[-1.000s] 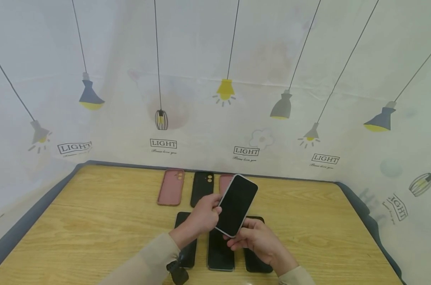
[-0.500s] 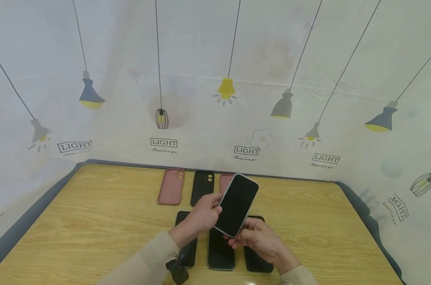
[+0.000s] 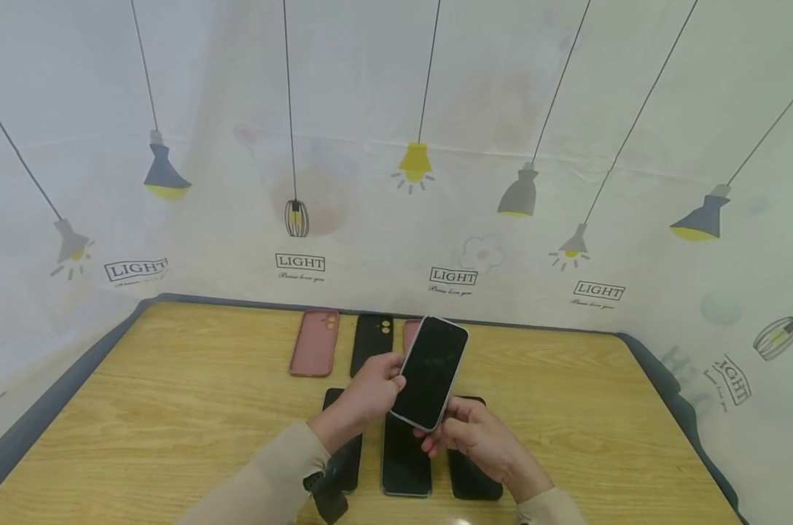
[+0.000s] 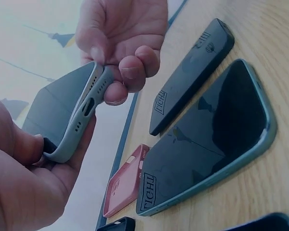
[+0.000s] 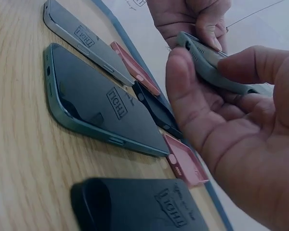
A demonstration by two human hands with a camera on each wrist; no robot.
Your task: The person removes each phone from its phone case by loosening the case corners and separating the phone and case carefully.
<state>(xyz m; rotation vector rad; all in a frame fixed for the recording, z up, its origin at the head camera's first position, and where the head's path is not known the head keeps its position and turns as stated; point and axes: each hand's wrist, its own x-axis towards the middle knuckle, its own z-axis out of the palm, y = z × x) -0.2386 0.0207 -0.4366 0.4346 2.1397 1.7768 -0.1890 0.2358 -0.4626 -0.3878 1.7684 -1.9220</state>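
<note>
A phone (image 3: pixel 431 372) with a dark screen is held tilted above the table between both hands. My left hand (image 3: pixel 370 390) grips its left side, thumb at the screen's edge. A grey-green phone case (image 4: pixel 76 137) wraps the phone's back and sides. Along the bottom edge, the case stands slightly away from the phone's pale frame at one corner. My right hand (image 3: pixel 478 441) pinches that lower right corner of the case, its thumb (image 5: pixel 241 65) against the phone's edge. The back of the phone is hidden in the head view.
Three phones lie in a row nearest me: a left one (image 3: pixel 347 467), a middle one (image 3: pixel 406 463) and a right one (image 3: pixel 474 477). Behind them are a pink case (image 3: pixel 314 343), a black case (image 3: pixel 372 337) and another pink case (image 3: pixel 411 334), partly covered by the held phone.
The held phone has shifted slightly left and turned a little more upright, with my left hand moving along. My right hand stays at its lower corner.
</note>
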